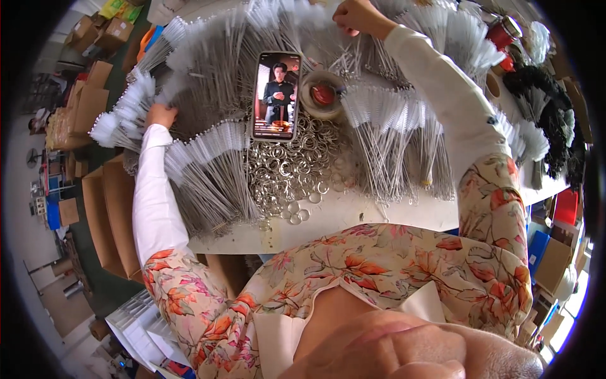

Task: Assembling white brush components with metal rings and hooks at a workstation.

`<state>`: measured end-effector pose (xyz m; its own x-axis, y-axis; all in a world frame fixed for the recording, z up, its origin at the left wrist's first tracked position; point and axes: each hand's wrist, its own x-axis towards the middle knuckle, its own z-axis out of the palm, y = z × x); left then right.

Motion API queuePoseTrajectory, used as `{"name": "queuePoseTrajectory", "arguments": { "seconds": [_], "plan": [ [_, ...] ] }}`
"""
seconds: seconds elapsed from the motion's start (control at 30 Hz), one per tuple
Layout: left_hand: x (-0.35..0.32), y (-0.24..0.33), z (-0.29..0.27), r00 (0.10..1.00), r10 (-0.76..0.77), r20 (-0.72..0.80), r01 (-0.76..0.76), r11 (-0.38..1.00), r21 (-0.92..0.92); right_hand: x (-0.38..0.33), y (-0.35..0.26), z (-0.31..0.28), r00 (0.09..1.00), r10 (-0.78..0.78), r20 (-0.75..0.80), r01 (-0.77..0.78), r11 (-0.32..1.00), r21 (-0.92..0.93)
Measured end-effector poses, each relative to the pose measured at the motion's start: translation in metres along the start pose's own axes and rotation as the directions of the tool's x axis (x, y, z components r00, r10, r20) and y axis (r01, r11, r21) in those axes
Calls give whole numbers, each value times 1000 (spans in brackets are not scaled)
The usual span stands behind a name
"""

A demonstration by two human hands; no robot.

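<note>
My left hand [162, 115] reaches to the left side of the table, among bundles of thin wire-handled brushes [129, 110] with white bristles. Its fingertips are lost among them, so its grip does not show. Far forward, my right hand [358, 18] is closed with fingers curled, over more wire brushes [372, 57]; anything in its fingers is too small to make out. Between my arms lies a heap of shiny metal rings [287, 158]. A phone [276, 95] showing a person on its screen stands at the heap's far side.
Beside the phone is a round clear container [323, 93] with something red inside. Brush bundles [211, 164] fan out near the table's front left, others [391, 139] at the right. Black-bristled brushes [549, 107] lie far right. An open cardboard box [113, 218] stands left of the table [303, 237].
</note>
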<state>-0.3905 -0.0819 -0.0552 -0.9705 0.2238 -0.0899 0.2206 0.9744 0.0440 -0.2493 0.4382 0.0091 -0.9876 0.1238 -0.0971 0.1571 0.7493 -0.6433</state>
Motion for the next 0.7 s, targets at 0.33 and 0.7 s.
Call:
{"name": "queuePoseTrajectory", "arguments": {
  "seconds": [0.33, 0.7],
  "plan": [
    [-8, 22, -79, 995, 11, -100, -79, 697, -713, 23, 17, 13, 984, -30, -175, -2, 983, -184],
    [0, 124, -22, 897, 381, -223, -440, 809, -390, -115, 32, -182, 620, -233, -749, 410, 910, 57]
  ]
}}
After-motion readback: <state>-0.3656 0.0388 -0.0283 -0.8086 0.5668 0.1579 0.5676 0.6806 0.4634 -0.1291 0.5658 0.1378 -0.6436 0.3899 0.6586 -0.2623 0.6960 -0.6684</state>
